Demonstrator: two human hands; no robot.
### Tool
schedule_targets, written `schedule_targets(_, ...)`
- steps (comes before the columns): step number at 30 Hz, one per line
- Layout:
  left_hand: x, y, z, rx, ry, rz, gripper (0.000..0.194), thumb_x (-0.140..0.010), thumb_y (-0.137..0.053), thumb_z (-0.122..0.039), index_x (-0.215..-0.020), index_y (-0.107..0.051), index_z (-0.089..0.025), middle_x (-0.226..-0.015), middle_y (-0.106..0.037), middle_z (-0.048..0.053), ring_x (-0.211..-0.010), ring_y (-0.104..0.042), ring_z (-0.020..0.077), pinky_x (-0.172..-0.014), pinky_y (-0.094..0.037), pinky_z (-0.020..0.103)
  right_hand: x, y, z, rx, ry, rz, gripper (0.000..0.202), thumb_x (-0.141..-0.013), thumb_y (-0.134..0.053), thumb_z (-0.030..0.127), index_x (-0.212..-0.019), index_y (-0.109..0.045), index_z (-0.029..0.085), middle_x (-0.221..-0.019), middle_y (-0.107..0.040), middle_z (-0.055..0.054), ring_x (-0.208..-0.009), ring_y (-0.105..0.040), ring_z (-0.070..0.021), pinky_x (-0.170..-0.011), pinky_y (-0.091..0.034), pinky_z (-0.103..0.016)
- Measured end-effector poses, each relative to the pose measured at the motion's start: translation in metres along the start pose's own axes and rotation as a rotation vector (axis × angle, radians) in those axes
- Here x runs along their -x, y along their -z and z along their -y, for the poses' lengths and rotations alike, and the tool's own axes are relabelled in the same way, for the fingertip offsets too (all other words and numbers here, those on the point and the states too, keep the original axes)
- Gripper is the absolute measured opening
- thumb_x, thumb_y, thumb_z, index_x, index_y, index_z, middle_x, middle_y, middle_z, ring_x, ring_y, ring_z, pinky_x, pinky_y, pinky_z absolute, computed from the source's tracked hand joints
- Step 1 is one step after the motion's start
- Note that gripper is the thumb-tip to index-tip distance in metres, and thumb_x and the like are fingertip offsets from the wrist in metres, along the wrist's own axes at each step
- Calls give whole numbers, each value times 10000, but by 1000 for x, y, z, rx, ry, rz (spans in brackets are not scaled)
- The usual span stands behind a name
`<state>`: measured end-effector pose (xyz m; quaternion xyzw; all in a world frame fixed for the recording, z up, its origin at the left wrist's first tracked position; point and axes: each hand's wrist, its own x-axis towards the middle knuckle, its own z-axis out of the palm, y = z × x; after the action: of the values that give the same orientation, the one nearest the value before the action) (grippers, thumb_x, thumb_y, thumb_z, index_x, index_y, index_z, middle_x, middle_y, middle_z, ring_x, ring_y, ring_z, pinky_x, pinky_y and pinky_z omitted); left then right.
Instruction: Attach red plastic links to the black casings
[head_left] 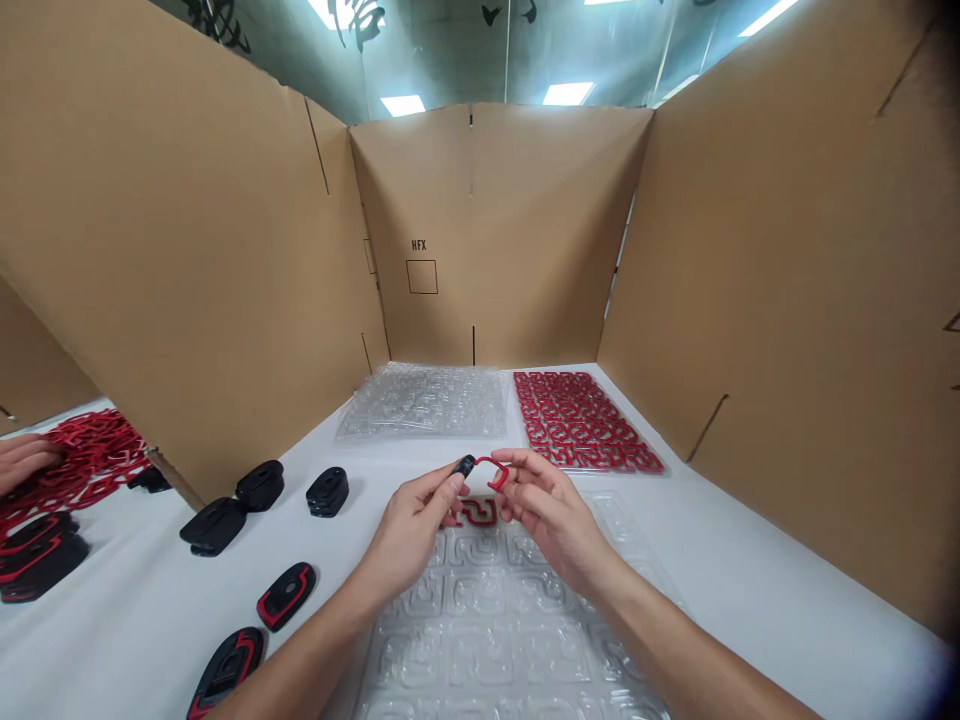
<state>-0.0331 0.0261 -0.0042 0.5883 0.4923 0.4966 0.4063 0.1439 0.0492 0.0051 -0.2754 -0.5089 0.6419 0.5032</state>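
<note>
My left hand (411, 525) pinches a small black plastic shell (465, 466), seen nearly edge-on. In the fingertips of my right hand (559, 515) is a thin, curved red trim strip (500, 474). One end of the strip reaches to the black shell; whether it is seated there I cannot tell. Both hands are above a clear plastic tray (480, 640) with moulded compartments. A red trim piece (478, 512) lies in its far row, partly behind my fingers. Left of my left forearm are black shells with red trim (286, 596), some stacked.
Stacked clear trays (424, 400) lie at the back, beside a tray full of red trim pieces (585, 420). Plain black shells (328, 491) stand at left. Cardboard walls (502, 230) enclose the white table. Beyond the left wall, another person's hand (26, 460) touches piled red strips (97, 450).
</note>
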Motion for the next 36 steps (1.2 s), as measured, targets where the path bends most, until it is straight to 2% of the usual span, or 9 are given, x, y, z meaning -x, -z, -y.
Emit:
schedule_targets(4, -1, -1, -1, 42, 46, 31, 465, -858, -524, -551, -880, -735, -137, -707, -662, 46, -636, -574, 159, -580, -452, 248, -1, -1, -7, 197, 79, -32, 310, -711, -730, 242, -1009, -656, 200, -766, -645, 6, -708, -590, -145, -635, -474, -253)
schedule_targets(8, 1, -3, -2, 3, 8, 84, 417, -890, -502, -488, -931, -726, -138, -780, -688, 61, -731, -611, 186, -650, -487, 270, -2, 3, -14, 380, 135, -95, 220, -817, -659, 352, -954, -695, 185, -724, -655, -5, -622, -572, -143, -597, -469, -265)
schedule_targets(11, 4, -4, -2, -38, -46, 81, 296, -870, -555, -380, -954, -718, -148, -856, -715, 65, -827, -641, 210, -742, -508, 298, -2, 6, -14, 506, 213, -131, 244, -845, -640, 405, -873, -734, 181, -794, -683, -42, -668, -589, -164, -585, -459, -262)
schedule_targets(13, 5, -6, -2, -41, -53, 60, 220, -835, -586, -301, -941, -705, -148, -883, -727, 66, -838, -659, 214, -775, -513, 307, -1, 6, -13, 550, 233, -131, 255, -855, -632, 410, -825, -734, 179, -772, -675, -43, -674, -591, -166, -583, -454, -257)
schedule_targets(16, 5, -8, -2, -30, -51, 34, 150, -799, -585, -216, -898, -675, -148, -883, -734, 66, -823, -676, 211, -778, -520, 308, 3, 1, -12, 518, 160, -70, 302, -873, -602, 430, -753, -687, 166, -670, -641, -22, -615, -571, -149, -566, -445, -249)
schedule_targets(22, 4, -8, 0, -38, -72, -5, 111, -811, -581, -214, -868, -654, -154, -811, -719, 50, -754, -667, 189, -707, -520, 278, 8, -8, -13, 346, -5, 0, 333, -807, -659, 487, -898, -636, 167, -689, -648, -13, -587, -574, -134, -541, -464, -242)
schedule_targets(28, 5, -9, 1, -119, -100, -26, 119, -826, -579, -233, -876, -666, -169, -820, -722, 40, -756, -667, 183, -682, -507, 249, 6, -8, -12, 297, -37, 39, 409, -761, -688, 561, -837, -627, 164, -663, -633, -5, -553, -557, -123, -522, -456, -237)
schedule_targets(32, 6, -8, -2, -134, -118, -35, 144, -840, -565, -249, -896, -673, -173, -829, -720, 37, -749, -660, 177, -670, -503, 240, 5, -8, -13, 290, -12, 57, 441, -794, -646, 596, -738, -606, 161, -640, -628, -7, -537, -550, -112, -518, -437, -229)
schedule_targets(36, 6, -6, -2, -130, -119, -34, 155, -856, -545, -242, -902, -678, -176, -807, -704, 26, -732, -643, 167, -673, -498, 236, 4, -8, -13, 270, -20, 63, 451, -783, -654, 606, -719, -604, 163, -619, -620, 1, -519, -542, -106, -509, -429, -227)
